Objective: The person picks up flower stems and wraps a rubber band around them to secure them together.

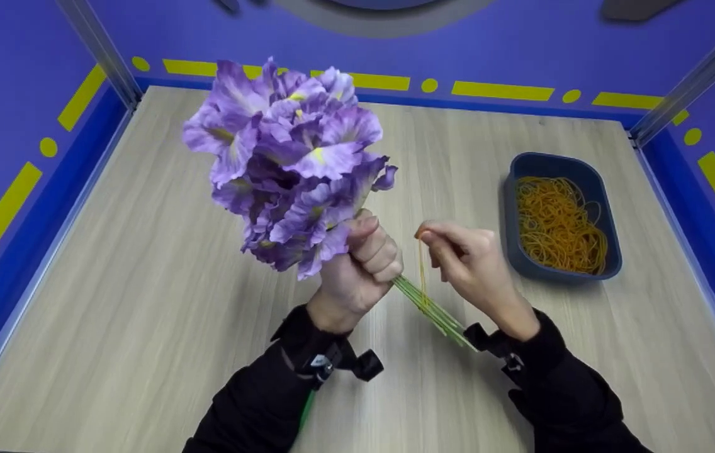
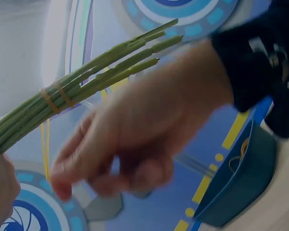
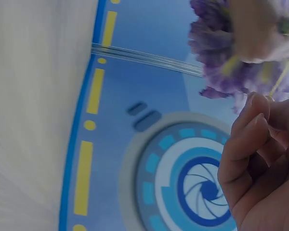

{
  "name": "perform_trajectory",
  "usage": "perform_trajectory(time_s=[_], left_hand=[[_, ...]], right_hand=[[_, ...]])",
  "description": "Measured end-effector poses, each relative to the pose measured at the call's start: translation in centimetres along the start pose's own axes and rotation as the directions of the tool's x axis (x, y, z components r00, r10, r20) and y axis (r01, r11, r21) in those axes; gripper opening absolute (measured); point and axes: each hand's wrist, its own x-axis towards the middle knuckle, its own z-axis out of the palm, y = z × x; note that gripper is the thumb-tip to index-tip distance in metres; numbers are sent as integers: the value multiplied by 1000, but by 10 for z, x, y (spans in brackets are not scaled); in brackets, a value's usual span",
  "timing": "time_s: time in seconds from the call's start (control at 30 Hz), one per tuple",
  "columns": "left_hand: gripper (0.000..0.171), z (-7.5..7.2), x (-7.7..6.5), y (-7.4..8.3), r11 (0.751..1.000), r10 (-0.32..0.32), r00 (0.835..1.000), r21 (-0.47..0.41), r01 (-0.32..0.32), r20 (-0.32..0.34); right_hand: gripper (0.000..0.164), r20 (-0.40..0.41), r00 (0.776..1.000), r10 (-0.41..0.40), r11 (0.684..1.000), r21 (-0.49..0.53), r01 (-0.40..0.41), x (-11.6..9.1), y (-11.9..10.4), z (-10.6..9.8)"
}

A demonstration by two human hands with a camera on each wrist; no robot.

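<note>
At the frame's centre, the left hand [image 1: 365,267] is gripping ruffled purple flowers [image 1: 298,157], which are filling the upper middle, by thin green stems [image 1: 439,314] that are slanting toward the lower right. The right hand [image 1: 472,264], apart from the stems on their upper right side, is pinching a thin yellow-orange elastic band [image 1: 422,270], which is running taut to loops around them.

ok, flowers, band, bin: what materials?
Flowers: probably fabric, matte; ruffled petals with dye-like shading, though real blooms can't be ruled out.
Band: likely rubber, finish unclear; thin amber loop, pulled straight between stems and right hand.
Bin: likely molded plastic, matte; rounded corners, even dark blue.
</note>
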Motion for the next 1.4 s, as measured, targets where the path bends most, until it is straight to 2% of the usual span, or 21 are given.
perform_trajectory(time_s=[0.2,0.4,0.53,0.63,0.83,0.93,1.03,1.1,1.17,1.23,1.3,1.4], left_hand=[[53,2,0,1,990,140,989,-21,-140,34],[54,-3,1,11,964,265,963,-8,-266,-44],[57,-5,2,18,937,346,935,72,-341,-72],[59,-7,2,22,919,384,921,124,-373,-71],[60,-11,3,27,904,404,912,184,-387,-69],[61,-13,3,27,899,400,914,220,-378,-63],[60,-15,3,26,903,365,930,258,-344,-36],[59,-16,3,26,913,313,950,273,-302,2],[58,-16,3,26,932,235,971,271,-239,47],[57,-15,3,26,952,153,983,251,-173,98],[56,-14,2,26,969,85,987,220,-115,139],[55,-11,2,26,986,41,982,149,-69,184]], right_hand=[[15,113,992,-57,997,-39,61,-6,5,31],[8,237,963,-127,988,-61,145,-19,-10,54],[11,317,943,-96,989,-79,128,-27,-18,58],[9,336,938,-91,993,-44,112,-30,-26,58],[7,315,936,-155,985,-22,170,-31,-43,51],[9,307,937,-169,981,-39,190,-31,-50,44],[11,279,940,-195,977,-32,212,-29,-55,35],[12,239,942,-235,969,-16,246,-26,-56,26],[13,190,948,-254,966,6,258,-22,-56,16],[14,139,956,-258,966,7,260,-19,-55,6],[16,89,971,-223,974,-18,226,-16,-53,-4],[17,33,985,-167,978,-120,170,-12,-49,-14]])
